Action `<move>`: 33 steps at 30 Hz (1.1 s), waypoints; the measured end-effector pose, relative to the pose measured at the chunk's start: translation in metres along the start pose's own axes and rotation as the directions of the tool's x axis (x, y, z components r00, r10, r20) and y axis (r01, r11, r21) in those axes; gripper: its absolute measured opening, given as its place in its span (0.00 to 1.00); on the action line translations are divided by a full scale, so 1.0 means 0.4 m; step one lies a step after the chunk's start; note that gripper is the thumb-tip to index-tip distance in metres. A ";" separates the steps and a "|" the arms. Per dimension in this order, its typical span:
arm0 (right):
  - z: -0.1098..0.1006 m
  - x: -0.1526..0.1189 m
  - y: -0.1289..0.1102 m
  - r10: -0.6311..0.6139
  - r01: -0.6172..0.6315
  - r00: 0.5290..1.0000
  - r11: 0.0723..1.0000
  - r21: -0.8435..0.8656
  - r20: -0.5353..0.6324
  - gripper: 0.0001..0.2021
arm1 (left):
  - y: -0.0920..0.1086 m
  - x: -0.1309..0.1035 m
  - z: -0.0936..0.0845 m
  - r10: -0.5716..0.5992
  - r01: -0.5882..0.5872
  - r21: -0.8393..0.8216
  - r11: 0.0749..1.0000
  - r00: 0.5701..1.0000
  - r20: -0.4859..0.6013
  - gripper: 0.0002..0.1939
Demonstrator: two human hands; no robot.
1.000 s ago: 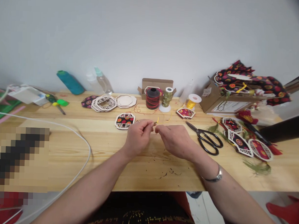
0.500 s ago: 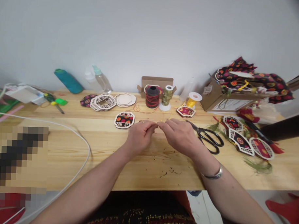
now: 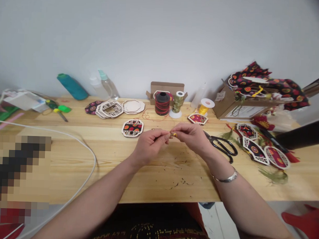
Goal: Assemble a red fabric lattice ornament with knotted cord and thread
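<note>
Left hand (image 3: 150, 144) and right hand (image 3: 192, 137) pinch closed mid-frame, and I see yellow thread (image 3: 174, 135) held between them, nearer the right.

Illumination is moderate and diffuse across the plain pale-grey wall (image 3: 141, 38). Upper-right corner is dark; coarse pixelation masks the lower left (contents unreadable).
</note>
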State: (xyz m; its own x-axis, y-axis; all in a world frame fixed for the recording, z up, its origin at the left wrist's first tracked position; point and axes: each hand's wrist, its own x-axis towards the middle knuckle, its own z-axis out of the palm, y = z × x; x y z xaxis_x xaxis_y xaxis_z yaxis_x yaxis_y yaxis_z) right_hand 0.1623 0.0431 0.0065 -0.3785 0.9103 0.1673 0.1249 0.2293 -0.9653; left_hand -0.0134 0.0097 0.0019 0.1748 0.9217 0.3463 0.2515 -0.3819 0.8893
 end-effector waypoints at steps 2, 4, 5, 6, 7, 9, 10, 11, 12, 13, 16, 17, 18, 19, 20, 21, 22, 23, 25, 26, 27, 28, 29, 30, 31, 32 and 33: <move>0.011 -0.002 -0.004 0.064 -0.063 0.998 0.996 0.065 -0.024 0.06 | 0.003 0.001 -0.001 -0.021 0.021 0.001 1.000 0.999 -0.046 0.09; 0.021 -0.004 -0.009 0.126 -0.117 0.990 0.985 0.124 -0.067 0.07 | 0.004 0.001 -0.001 -0.034 0.036 0.014 0.999 0.996 -0.081 0.10; 0.026 -0.005 -0.011 0.153 -0.137 0.984 0.977 0.162 -0.092 0.06 | 0.005 0.001 -0.001 -0.041 0.043 0.022 0.999 0.995 -0.096 0.10; 0.031 -0.005 -0.013 0.178 -0.153 0.977 0.967 0.203 -0.114 0.06 | 0.005 0.000 -0.001 -0.046 0.050 0.030 0.998 0.993 -0.110 0.11; 0.035 -0.006 -0.015 0.199 -0.164 0.971 0.957 0.241 -0.131 0.07 | 0.006 0.000 0.000 -0.052 0.057 0.038 0.998 0.991 -0.123 0.11; 0.041 -0.007 -0.016 0.227 -0.177 0.962 0.941 0.289 -0.149 0.08 | 0.006 -0.002 0.000 -0.055 0.064 0.053 0.997 0.987 -0.150 0.10; 0.043 -0.008 -0.016 0.232 -0.180 0.960 0.939 0.294 -0.154 0.08 | 0.005 -0.003 0.001 -0.051 0.062 0.063 0.996 0.986 -0.161 0.10; 0.045 -0.009 -0.015 0.231 -0.178 0.959 0.940 0.290 -0.161 0.09 | 0.005 -0.004 0.001 -0.041 0.055 0.076 0.996 0.984 -0.171 0.10; 0.047 -0.010 -0.014 0.224 -0.170 0.959 0.945 0.280 -0.172 0.09 | 0.005 -0.005 0.002 -0.026 0.043 0.093 0.995 0.983 -0.181 0.09; 0.048 -0.010 -0.013 0.213 -0.160 0.960 0.950 0.268 -0.183 0.08 | 0.004 -0.005 0.002 -0.008 0.030 0.112 0.993 0.981 -0.192 0.09; 0.052 -0.011 -0.014 0.186 -0.137 0.961 0.963 0.232 -0.205 0.07 | 0.001 -0.007 0.004 0.049 -0.011 0.173 0.985 0.975 -0.218 0.08; 0.053 -0.011 -0.015 0.182 -0.135 0.961 0.966 0.221 -0.207 0.07 | 0.000 -0.008 0.005 0.063 -0.020 0.191 0.981 0.973 -0.223 0.08; 0.054 -0.011 -0.016 0.179 -0.135 0.962 0.969 0.209 -0.208 0.06 | -0.001 -0.008 0.006 0.075 -0.028 0.205 0.978 0.972 -0.224 0.08; 0.054 -0.011 -0.018 0.178 -0.137 0.962 0.971 0.196 -0.209 0.06 | -0.002 -0.009 0.007 0.085 -0.036 0.218 0.975 0.971 -0.223 0.08; 0.054 -0.011 -0.019 0.177 -0.139 0.961 0.973 0.183 -0.210 0.06 | -0.003 -0.010 0.008 0.096 -0.044 0.230 0.972 0.971 -0.218 0.08; 0.054 -0.011 -0.019 0.176 -0.141 0.962 0.975 0.174 -0.210 0.07 | -0.004 -0.011 0.009 0.106 -0.052 0.243 0.969 0.971 -0.213 0.08; 0.054 -0.012 -0.018 0.175 -0.141 0.962 0.975 0.170 -0.210 0.07 | -0.004 -0.012 0.010 0.116 -0.061 0.255 0.965 0.972 -0.206 0.08; 0.053 -0.012 -0.017 0.173 -0.138 0.963 0.975 0.171 -0.208 0.08 | -0.005 -0.012 0.011 0.127 -0.071 0.266 0.961 0.972 -0.199 0.08; 0.053 -0.012 -0.012 0.164 -0.126 0.965 0.974 0.189 -0.204 0.08 | -0.005 -0.014 0.012 0.148 -0.092 0.281 0.955 0.971 -0.186 0.08; 0.053 -0.012 -0.009 0.163 -0.122 0.966 0.972 0.201 -0.200 0.08 | -0.006 -0.015 0.013 0.157 -0.101 0.284 0.953 0.971 -0.181 0.08; 0.053 -0.012 -0.007 0.164 -0.121 0.967 0.969 0.214 -0.195 0.08 | -0.006 -0.015 0.013 0.163 -0.108 0.285 0.952 0.971 -0.177 0.08; 0.053 -0.012 -0.005 0.170 -0.125 0.967 0.966 0.226 -0.192 0.09 | -0.007 -0.015 0.014 0.168 -0.114 0.286 0.952 0.970 -0.174 0.08; 0.053 -0.012 -0.005 0.181 -0.134 0.966 0.962 0.238 -0.186 0.09 | -0.008 -0.015 0.014 0.169 -0.115 0.287 0.951 0.971 -0.171 0.08; 0.053 -0.013 -0.006 0.193 -0.145 0.964 0.958 0.248 -0.181 0.10 | -0.009 -0.015 0.014 0.168 -0.114 0.288 0.951 0.971 -0.169 0.09; 0.053 -0.013 -0.008 0.204 -0.155 0.963 0.954 0.256 -0.177 0.11 | -0.010 -0.014 0.014 0.168 -0.114 0.287 0.951 0.971 -0.170 0.09; 0.052 -0.013 -0.010 0.211 -0.162 0.962 0.951 0.262 -0.171 0.11 | -0.011 -0.014 0.014 0.169 -0.115 0.284 0.952 0.970 -0.174 0.08; 0.052 -0.013 -0.012 0.214 -0.165 0.963 0.950 0.265 -0.166 0.12 | -0.012 -0.014 0.014 0.172 -0.118 0.278 0.953 0.969 -0.179 0.08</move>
State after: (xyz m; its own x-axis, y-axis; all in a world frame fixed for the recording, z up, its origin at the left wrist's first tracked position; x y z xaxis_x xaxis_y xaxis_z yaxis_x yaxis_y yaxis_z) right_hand 0.1445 0.0299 0.0060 -0.1853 0.9826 -0.0122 -0.0622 -0.0242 -0.9978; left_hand -0.0101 0.0059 -0.0059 0.0425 0.8397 0.5414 0.4840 -0.4914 0.7241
